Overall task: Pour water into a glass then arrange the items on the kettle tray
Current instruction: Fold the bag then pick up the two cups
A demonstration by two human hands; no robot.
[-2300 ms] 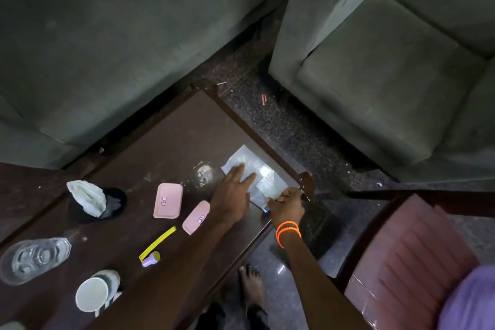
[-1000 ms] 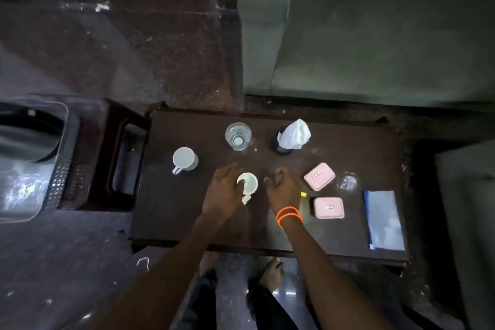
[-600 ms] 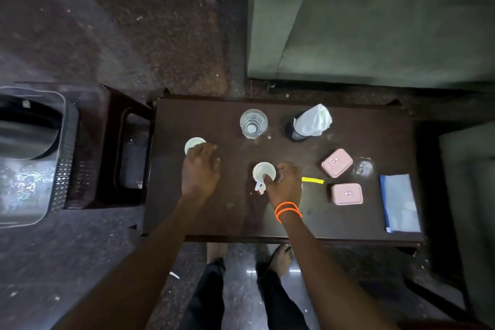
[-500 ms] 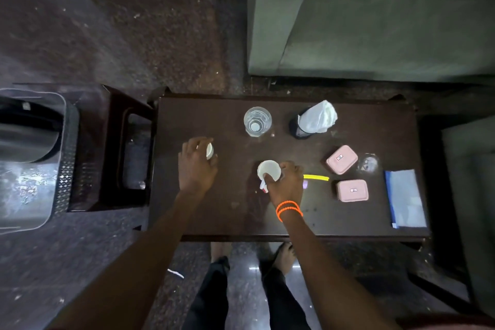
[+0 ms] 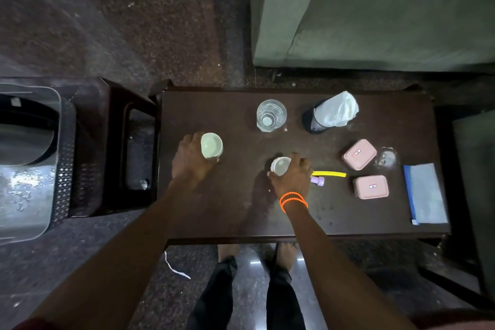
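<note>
Dark wood bench stands before a green sofa. Your left hand grasps one white cup, your right hand the other cup, both over the bench. Behind them stands the glass of water. Two pink boxes carry small labels too blurred to read. At left, a tray is cut off by the frame's edge.
</note>
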